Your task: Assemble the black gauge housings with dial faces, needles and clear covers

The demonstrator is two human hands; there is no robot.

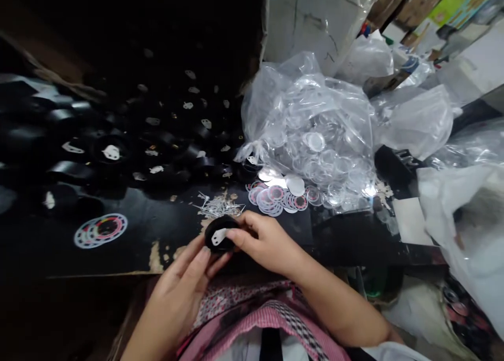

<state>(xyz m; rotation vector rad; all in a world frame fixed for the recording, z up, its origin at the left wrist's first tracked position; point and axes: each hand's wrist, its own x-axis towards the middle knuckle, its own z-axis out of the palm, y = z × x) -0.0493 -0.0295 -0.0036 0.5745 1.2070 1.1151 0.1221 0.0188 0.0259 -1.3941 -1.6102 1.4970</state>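
Just above the table's front edge, my left hand (189,272) is closed round the lower left side of a round black housing (210,228). A small white plate with holes (218,237) sits inside the housing. The thumb and fingers of my right hand (262,240) grip the housing's right side, with the thumb tip at the white plate. Whether the right fingers hold a separate small part is hidden. Right behind the housing lies a pile of thin white pins (220,204). Printed dial discs (271,197) lie overlapping behind my right hand.
Another stack of dial discs (101,230) lies at the left on the black table (137,214). Many black housings with white plates (111,152) fill the dark back left. A clear plastic bag (311,114) spills transparent round covers. A white card (412,221) lies at the right.
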